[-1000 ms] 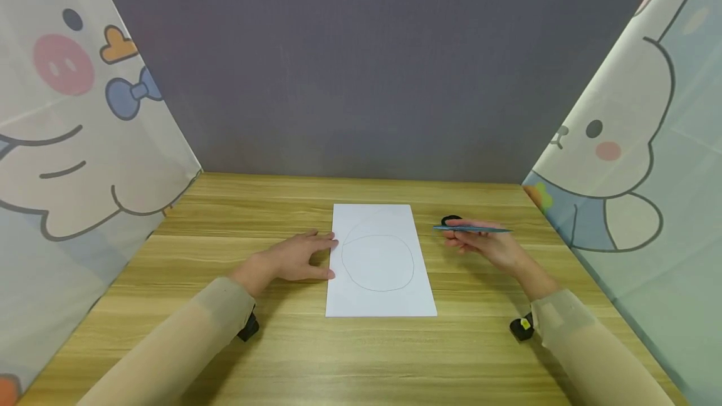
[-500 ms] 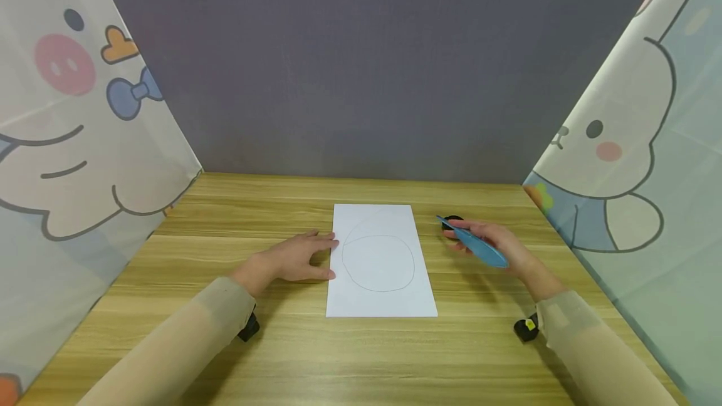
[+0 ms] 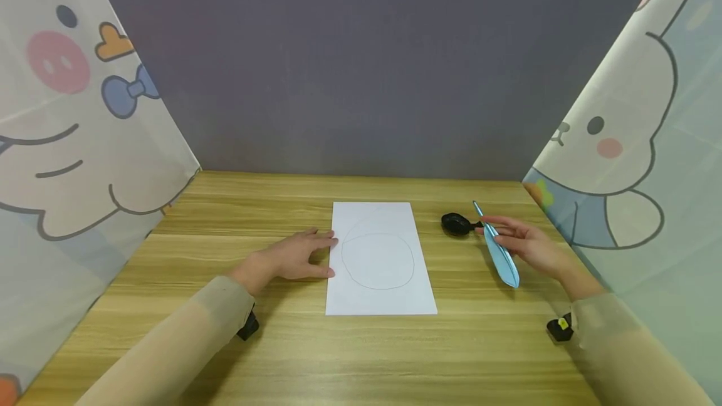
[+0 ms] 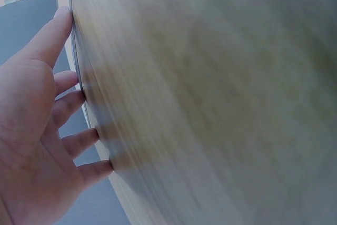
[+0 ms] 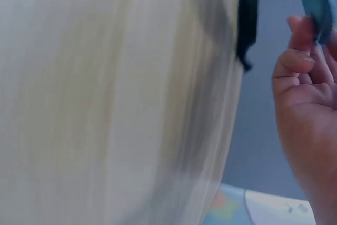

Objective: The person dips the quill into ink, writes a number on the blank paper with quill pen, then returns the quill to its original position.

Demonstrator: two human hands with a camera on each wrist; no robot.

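In the head view, a white sheet of paper with a thin-lined rough circle drawn on it lies mid-table. My left hand rests at its left edge, fingers spread and fingertips on that edge; the left wrist view shows this hand from the palm side. To the right, my right hand pinches a light-blue feather-shaped pen between thumb and fingers, its broad end slanting toward me. Just left of those fingers is a small black pan-shaped thing with a short handle; whether they touch it I cannot tell.
The wood-grain table ends at a grey panel at the back. Cartoon-printed cloth hangs along both sides. A black wrist device sits under the right sleeve, another under the left.
My right hand has moved right, uncovering more of the black pan-shaped thing. The blue pen has swung from nearly level to slanting toward me. My left hand and the paper stay put.
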